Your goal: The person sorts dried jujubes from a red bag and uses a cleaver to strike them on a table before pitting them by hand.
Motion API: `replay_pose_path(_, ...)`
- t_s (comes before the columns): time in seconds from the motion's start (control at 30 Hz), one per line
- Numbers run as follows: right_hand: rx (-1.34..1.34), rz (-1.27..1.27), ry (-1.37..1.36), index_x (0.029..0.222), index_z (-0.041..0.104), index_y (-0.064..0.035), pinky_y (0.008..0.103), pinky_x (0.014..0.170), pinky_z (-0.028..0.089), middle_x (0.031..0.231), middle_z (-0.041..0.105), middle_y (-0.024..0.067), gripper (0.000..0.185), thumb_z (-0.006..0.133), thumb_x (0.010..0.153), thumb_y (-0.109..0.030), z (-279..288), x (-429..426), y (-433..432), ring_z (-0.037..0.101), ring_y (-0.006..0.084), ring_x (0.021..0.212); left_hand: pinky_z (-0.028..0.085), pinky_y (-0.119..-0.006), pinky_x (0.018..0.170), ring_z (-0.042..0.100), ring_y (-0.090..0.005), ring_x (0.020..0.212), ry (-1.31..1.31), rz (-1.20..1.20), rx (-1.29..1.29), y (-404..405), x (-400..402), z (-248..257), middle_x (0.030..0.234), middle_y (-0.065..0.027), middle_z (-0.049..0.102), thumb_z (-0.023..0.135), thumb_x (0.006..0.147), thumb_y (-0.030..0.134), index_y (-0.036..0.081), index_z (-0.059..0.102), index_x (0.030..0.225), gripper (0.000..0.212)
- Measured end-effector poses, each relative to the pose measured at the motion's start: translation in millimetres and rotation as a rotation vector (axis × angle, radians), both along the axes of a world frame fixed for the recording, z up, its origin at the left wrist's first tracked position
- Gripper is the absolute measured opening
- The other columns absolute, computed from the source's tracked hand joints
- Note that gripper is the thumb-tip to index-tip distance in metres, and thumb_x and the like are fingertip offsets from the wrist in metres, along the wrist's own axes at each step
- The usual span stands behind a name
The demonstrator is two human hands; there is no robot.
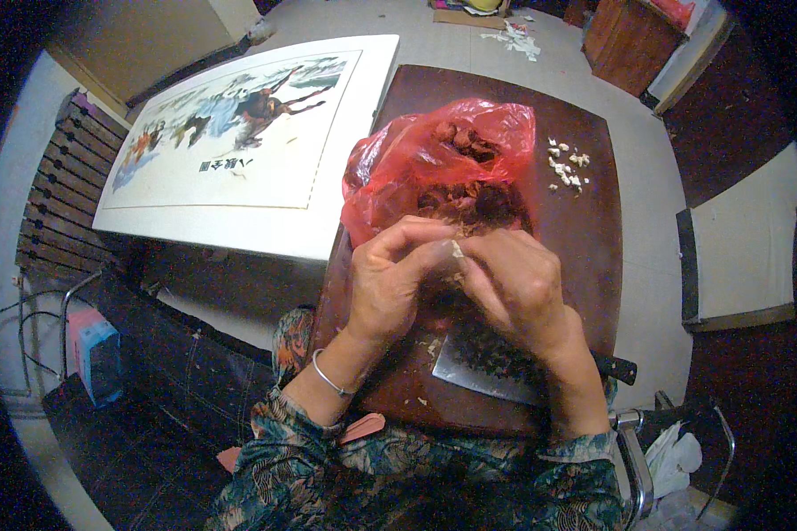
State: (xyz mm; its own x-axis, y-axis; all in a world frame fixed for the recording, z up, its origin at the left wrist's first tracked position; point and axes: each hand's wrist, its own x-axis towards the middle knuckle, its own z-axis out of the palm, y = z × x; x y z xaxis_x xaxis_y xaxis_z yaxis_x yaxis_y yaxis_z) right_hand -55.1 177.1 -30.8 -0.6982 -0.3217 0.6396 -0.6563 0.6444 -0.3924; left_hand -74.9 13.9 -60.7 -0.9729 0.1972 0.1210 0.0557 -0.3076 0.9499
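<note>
My left hand (392, 269) and my right hand (518, 279) meet over a dark red-brown table (581, 265). Their fingertips pinch a small pale, crumbly piece (457, 249) between them; its exact kind is unclear. Just beyond my hands, an opened red plastic bag (398, 159) holds brown, shrivelled dried pieces (468, 196). Beneath my right forearm lies a cleaver, its broad blade (465, 375) flat on the table and its black handle (616, 368) pointing right. Dark crumbs cover part of the blade. Small whitish pieces (564, 166) are scattered near the table's far right side.
On the left, a white table (279, 229) bears a horse painting (239, 126) with writing. A black denim-like cover (192, 365) and a pink-and-blue box (96, 355) are at lower left. Metal chair tubing (634, 458) stands at lower right. Paper scraps (518, 41) litter the far floor.
</note>
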Motion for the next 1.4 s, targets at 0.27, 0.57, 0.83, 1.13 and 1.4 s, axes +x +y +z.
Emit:
replay_pose_path(0.27,-0.045,0.030,-0.073,0.089,0.060,-0.0025,0.0392,0.063,0.048,0.078,0.062,0.0128,0.015,0.065,0.076,-0.005,1,1,1,0.061,0.0298,0.068,0.050,-0.023,0.077,0.060,-0.0107,0.086,-0.036,-0.035,0.080,1,0,2,0.096,-0.0048,0.063,0.063,0.085,0.004,-0.002,0.067,0.095,0.012)
replay_pose_path(0.57,-0.049,-0.013,-0.008,0.090,0.060,-0.0024,0.0390,0.062,0.048,0.077,0.061,0.0130,0.016,0.065,0.075,-0.004,-6,-1,-1,0.061,0.0299,0.067,0.050,-0.023,0.076,0.061,-0.0108,0.085,-0.017,-0.029,-0.002,2,2,5,0.097,-0.0032,0.062,0.067,0.081,0.001,-0.001,0.065,0.099,0.018)
replay_pose_path(0.83,-0.078,-0.038,-0.039,0.090,0.060,-0.0028,0.0382,0.060,0.048,0.077,0.061,0.0125,0.016,0.065,0.076,-0.006,-9,0,-3,0.061,0.0296,0.066,0.051,-0.023,0.076,0.062,-0.0104,0.086,-0.109,-0.017,-0.045,-1,5,12,0.095,-0.0047,0.065,0.067,0.080,0.001,0.000,0.063,0.104,0.024)
replay_pose_path(1.13,-0.075,-0.042,-0.072,0.092,0.060,-0.0031,0.0391,0.060,0.048,0.078,0.062,0.0126,0.015,0.065,0.078,-0.007,-5,-2,1,0.061,0.0298,0.066,0.052,-0.025,0.076,0.064,-0.0121,0.085,-0.104,-0.012,-0.011,0,4,9,0.097,-0.0074,0.067,0.066,0.081,0.001,-0.001,0.061,0.107,0.026)
replay_pose_path(1.4,-0.041,-0.127,0.005,0.092,0.060,-0.0039,0.0383,0.059,0.046,0.077,0.061,0.0114,0.015,0.066,0.078,-0.008,-6,-1,-5,0.059,0.0288,0.064,0.054,-0.026,0.076,0.064,-0.0134,0.085,-0.149,-0.008,0.091,0,3,11,0.097,-0.0099,0.067,0.065,0.081,-0.001,-0.002,0.059,0.107,0.026)
